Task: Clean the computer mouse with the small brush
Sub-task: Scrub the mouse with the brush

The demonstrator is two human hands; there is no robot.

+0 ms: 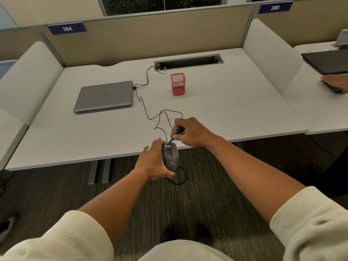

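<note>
The right hand [190,131] has its fingertips pinched together around the handle of a small blue plastic brush with pale bristles [171,139]. The bristle head is pressed against the far end of the dark grey plastic computer mouse [170,157], up by the buttons. The left hand [152,162] cradles that mouse from its left side and underneath, fingers laid together along the shell and the thumb hooked under the near end. It holds the mouse just off the front edge of the white laminate desk [235,110], over the carpet, not resting on anything.

By my reckoning the cleaning is under way but far from finished. Pale specks show across the middle and near half of the mouse's back, so most of the top looks unbrushed, and the sides and underside seem untouched.

The mouse's thin black cable [162,114] loops back across the desk toward the closed silver laptop [104,96], past a red mesh pen cup [178,83].

The left palm covers the mouse's left flank, and its underside faces away. I cannot tell whether the specks are dust or crumbs, nor how much the bristles bend. The scroll wheel is only a dark slit from here.
</note>
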